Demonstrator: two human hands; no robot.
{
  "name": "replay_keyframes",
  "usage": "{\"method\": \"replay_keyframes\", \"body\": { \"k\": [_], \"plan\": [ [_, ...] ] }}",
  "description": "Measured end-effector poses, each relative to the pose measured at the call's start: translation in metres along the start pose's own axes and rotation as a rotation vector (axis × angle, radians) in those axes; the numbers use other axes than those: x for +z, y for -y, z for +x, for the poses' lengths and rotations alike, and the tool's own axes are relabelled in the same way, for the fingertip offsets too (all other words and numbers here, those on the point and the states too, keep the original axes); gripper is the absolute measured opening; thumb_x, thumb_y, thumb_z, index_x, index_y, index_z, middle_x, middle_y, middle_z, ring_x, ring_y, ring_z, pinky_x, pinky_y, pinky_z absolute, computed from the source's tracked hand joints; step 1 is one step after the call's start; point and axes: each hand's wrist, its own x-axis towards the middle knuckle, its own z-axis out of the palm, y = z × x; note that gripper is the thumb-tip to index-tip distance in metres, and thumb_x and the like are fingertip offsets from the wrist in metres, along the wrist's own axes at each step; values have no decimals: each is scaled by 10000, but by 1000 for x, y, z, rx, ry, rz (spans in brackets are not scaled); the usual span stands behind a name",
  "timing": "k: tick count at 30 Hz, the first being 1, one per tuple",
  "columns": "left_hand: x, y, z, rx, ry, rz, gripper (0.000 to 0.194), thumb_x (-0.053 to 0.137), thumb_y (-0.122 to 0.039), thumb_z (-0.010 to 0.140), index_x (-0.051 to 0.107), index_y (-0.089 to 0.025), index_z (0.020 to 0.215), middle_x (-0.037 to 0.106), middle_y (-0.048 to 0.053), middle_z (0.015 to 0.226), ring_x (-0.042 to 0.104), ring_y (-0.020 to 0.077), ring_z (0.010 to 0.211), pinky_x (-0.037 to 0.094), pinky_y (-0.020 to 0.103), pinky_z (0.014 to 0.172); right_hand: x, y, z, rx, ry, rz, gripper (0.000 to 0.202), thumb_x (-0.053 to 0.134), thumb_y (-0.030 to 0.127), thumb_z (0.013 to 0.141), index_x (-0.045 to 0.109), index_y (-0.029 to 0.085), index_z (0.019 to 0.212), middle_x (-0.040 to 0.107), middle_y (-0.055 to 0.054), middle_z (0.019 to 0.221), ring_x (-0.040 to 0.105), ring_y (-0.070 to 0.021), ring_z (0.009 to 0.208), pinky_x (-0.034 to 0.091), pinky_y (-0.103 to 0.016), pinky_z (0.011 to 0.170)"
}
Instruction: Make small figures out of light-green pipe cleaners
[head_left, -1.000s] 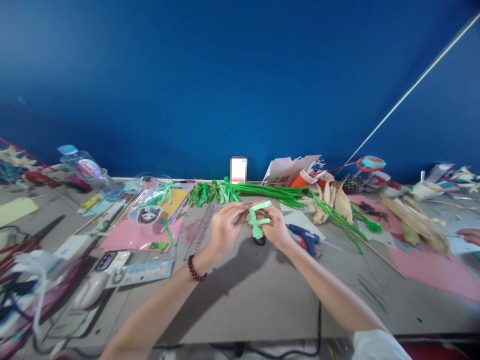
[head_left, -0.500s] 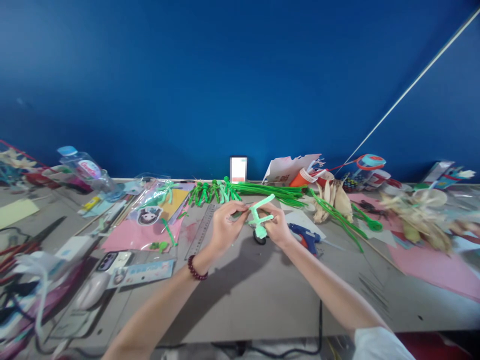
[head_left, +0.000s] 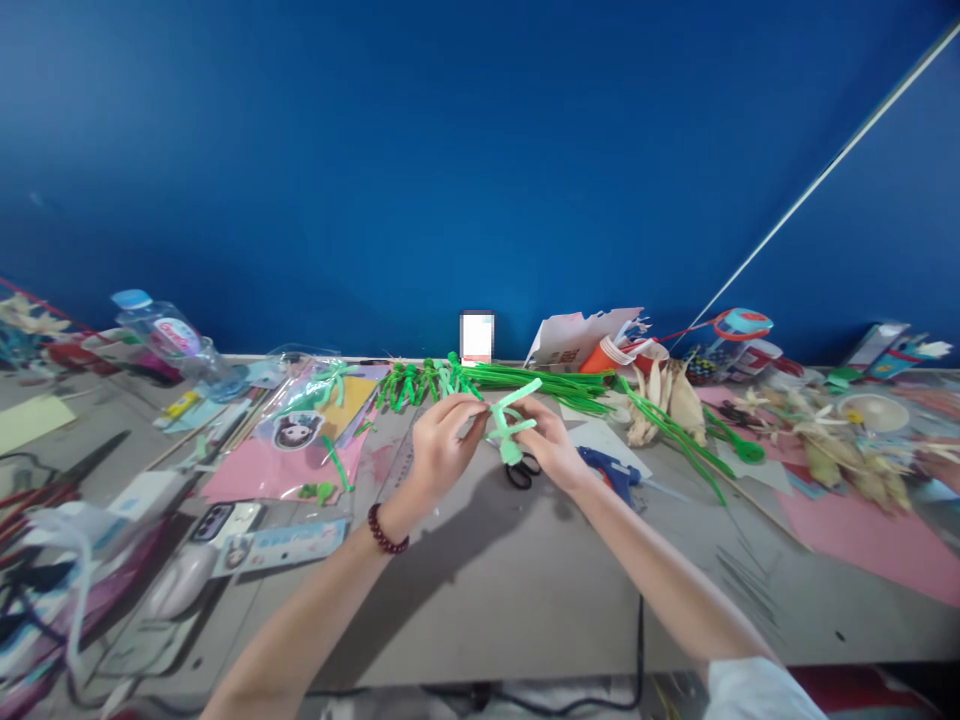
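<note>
A light green pipe-cleaner figure [head_left: 511, 428], with a rounded lump at its lower end and bent limbs, is held up above the table between my hands. My left hand [head_left: 446, 440] pinches at its left side, thumb and fingertips together. My right hand [head_left: 546, 440] grips it from the right, the fingers partly hidden behind it. Under the figure lie scissors [head_left: 519, 474] with black handles, their blades mostly hidden. Several similar green pipe-cleaner figures [head_left: 409, 385] lie in a row at the back, beside a bundle of green pipe cleaners [head_left: 551, 380].
A blue glue gun [head_left: 611, 472] lies right of my hands. To the left are a clear plastic bag [head_left: 259, 465] over pink paper, a mouse [head_left: 182, 582] and a bottle [head_left: 176, 335]. Dried husks [head_left: 679, 405] and pink paper [head_left: 870, 545] lie right. A phone [head_left: 478, 338] leans on the wall.
Both hands have shifted slightly left and the green figure has tilted a little with them. More of the scissors' black handles now shows beneath.
</note>
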Motion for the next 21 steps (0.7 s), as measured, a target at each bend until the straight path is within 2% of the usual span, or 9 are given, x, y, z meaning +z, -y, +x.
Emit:
{"method": "replay_keyframes", "body": {
  "k": [4, 6, 8, 10, 13, 16, 21],
  "plan": [
    [-3, 0, 2, 15, -6, 54, 113, 532, -179, 844, 643, -198, 847, 669, 56, 846, 621, 161, 787, 490, 282, 715, -10, 3, 2, -13, 94, 127, 327, 501, 231, 769, 625, 197, 1070, 667, -47, 930, 605, -183, 819, 497, -303, 696],
    [-3, 1, 3, 25, -28, 77, 111, 535, -174, 840, 643, -201, 843, 664, 53, 840, 620, 165, 794, 490, 286, 724, -13, 4, 2, -22, 155, 115, 368, 539, 268, 786, 590, 212, 1146, 657, -59, 1010, 605, -201, 897, 507, -323, 730],
    [-3, 2, 3, 52, -44, 97, 102, 547, -163, 830, 640, -201, 846, 659, 52, 836, 617, 166, 798, 490, 285, 731, -12, 3, 2, -29, 157, 54, 371, 592, 311, 793, 587, 228, 1154, 640, -69, 1067, 599, -209, 941, 513, -328, 742],
    [-3, 1, 3, 83, -38, 122, 97, 556, -152, 823, 634, -198, 855, 656, 53, 836, 613, 166, 803, 489, 282, 731, -9, 2, 2, -68, 62, -41, 320, 633, 340, 786, 622, 235, 1087, 623, -76, 1104, 596, -210, 960, 513, -328, 752],
    [-4, -2, 2, 122, -13, 172, 100, 558, -134, 818, 624, -194, 864, 652, 56, 836, 608, 167, 801, 488, 282, 724, -4, -1, 3, -179, -100, -206, 210, 690, 322, 752, 674, 230, 940, 596, -77, 1134, 571, -220, 1028, 481, -355, 856],
    [-3, -6, 1, 158, 2, 198, 110, 558, -121, 817, 620, -200, 863, 650, 49, 832, 607, 161, 787, 484, 281, 716, -1, -3, 3, -244, -139, -294, 156, 721, 298, 728, 692, 226, 864, 599, -68, 1028, 574, -212, 1000, 458, -357, 894],
    [0, -10, -1, 196, 14, 203, 122, 561, -109, 814, 612, -205, 870, 657, 47, 837, 611, 166, 798, 481, 292, 725, 3, -3, 1, -245, -213, -288, 81, 688, 291, 755, 692, 232, 810, 579, -47, 911, 584, -191, 882, 485, -336, 804]
  ]
}}
